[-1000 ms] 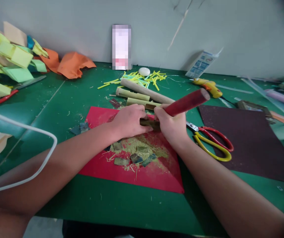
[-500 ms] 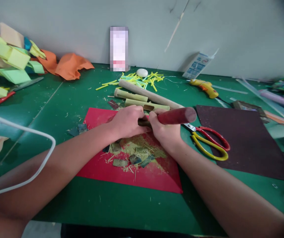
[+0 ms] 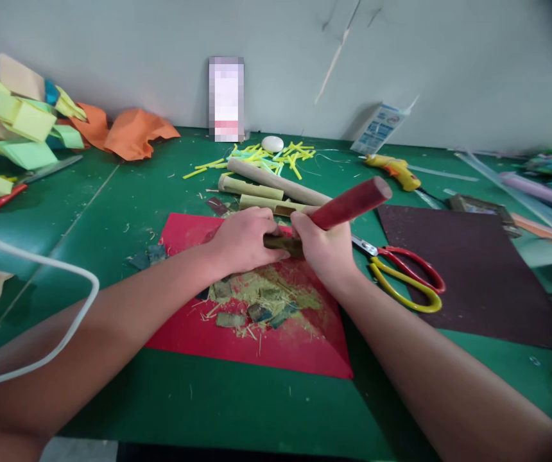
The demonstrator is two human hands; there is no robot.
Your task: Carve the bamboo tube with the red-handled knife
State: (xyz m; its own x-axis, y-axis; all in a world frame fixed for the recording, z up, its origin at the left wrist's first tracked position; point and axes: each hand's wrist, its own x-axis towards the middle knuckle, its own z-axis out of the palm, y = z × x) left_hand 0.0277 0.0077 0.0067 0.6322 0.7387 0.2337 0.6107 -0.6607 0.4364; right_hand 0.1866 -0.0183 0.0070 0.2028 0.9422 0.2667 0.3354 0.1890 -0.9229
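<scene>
My left hand (image 3: 242, 240) is closed over a dark, greenish-brown bamboo piece (image 3: 282, 244), pressing it down over a red sheet (image 3: 184, 343). In my right hand (image 3: 327, 250), against the bamboo's right end, is a tool with a thick red wooden handle (image 3: 353, 203). The handle slants up to the right; its working end is hidden by my hand. Below both hands lie pale shavings and dust (image 3: 269, 282) with several dark bamboo chips (image 3: 231, 319). Just beyond them rest two cut bamboo tubes (image 3: 254, 188) and a long pale stick (image 3: 280, 178).
Scissors (image 3: 408, 273) with red and yellow handles lie right of my right hand, partly on a dark sheet (image 3: 468, 276). Farther back are a yellow glue gun (image 3: 394, 170), cut yellow strips (image 3: 257, 158) and a phone (image 3: 226, 99). A white wire frame (image 3: 81, 311) crosses at left.
The red handle tips down toward me, then swings back up, as my right hand rocks against the bamboo. My left hand keeps its hold. The whole view shifts slightly.
</scene>
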